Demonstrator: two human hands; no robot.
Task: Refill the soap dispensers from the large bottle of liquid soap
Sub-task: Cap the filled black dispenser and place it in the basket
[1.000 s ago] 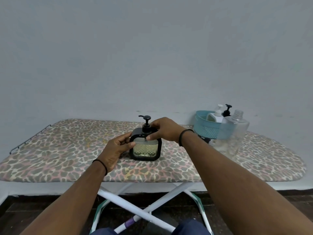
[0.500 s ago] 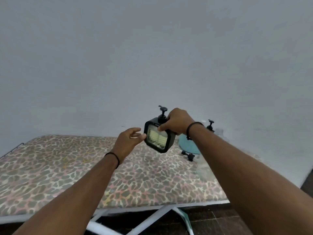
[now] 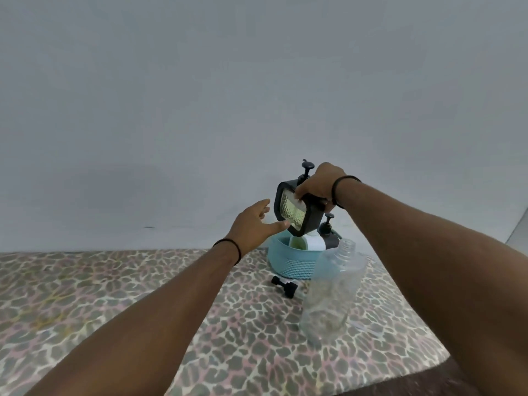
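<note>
Soap dispenser first: the square black soap dispenser with a see-through bumpy window (image 3: 295, 212) is up in the air, tilted, right above the round blue plastic basket (image 3: 291, 265). Pale green soap shows through its window, and its black pump top (image 3: 307, 167) sticks up behind the hand that holds it.

Now from biggest to smallest. A plain grey wall (image 3: 200, 95) fills the back. Under it lies the long board with a spotted leopard cloth cover (image 3: 114, 304). On the board, near the right arm, stands the big clear plastic bottle (image 3: 333, 290) with no cap on its neck. It looks almost empty. Just behind it sits the blue basket, with a white bottle (image 3: 310, 242) and a dark bottle with a black pump (image 3: 328, 234) inside. A small black pump part (image 3: 285, 285) lies on the cloth, touching the front of the basket.

The right hand (image 3: 320, 185) grips the top of the square dispenser, fingers curled over its rim. The left hand (image 3: 254, 224) is spread out and holds nothing; its thumb tip is right at the lower edge of the dispenser, and I cannot tell if it touches
</note>
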